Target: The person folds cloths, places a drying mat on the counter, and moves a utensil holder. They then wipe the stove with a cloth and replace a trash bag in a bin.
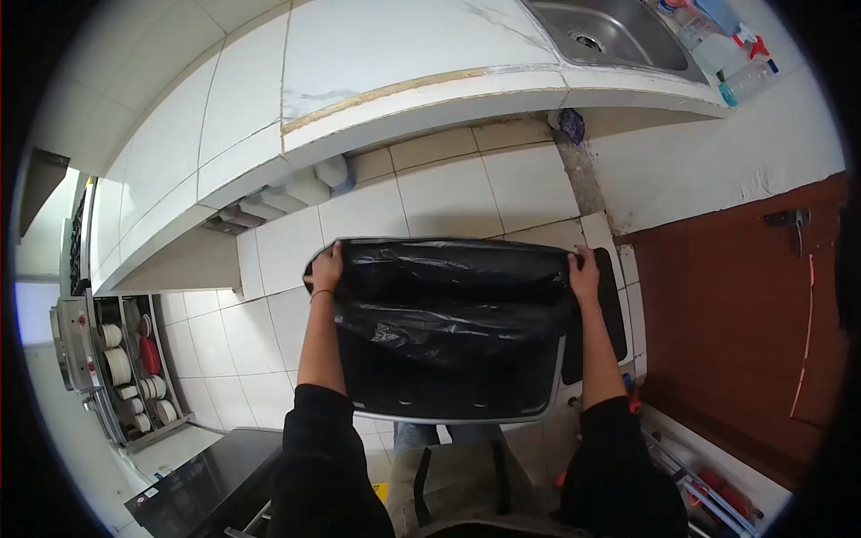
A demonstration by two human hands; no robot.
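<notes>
A large bin [448, 419] with a grey rim stands in front of my legs, with a black plastic bag [439, 336] spread across its opening. At the bag's far left corner, my left hand [326, 269] has its fingers closed on the edge. My right hand [583, 272] pinches the far right corner of the bag. Between the hands the far edge of the bag is drawn out, and its middle sags in shiny folds. Part of the bin's inner wall shows dark near me.
A white tiled counter [404, 40] with a steel sink [619, 34] runs across the far side. Spray bottles [744, 67] stand beside the sink. Containers [305, 186] sit under the counter. A dish rack [121, 368] is at left, a brown door [744, 305] at right.
</notes>
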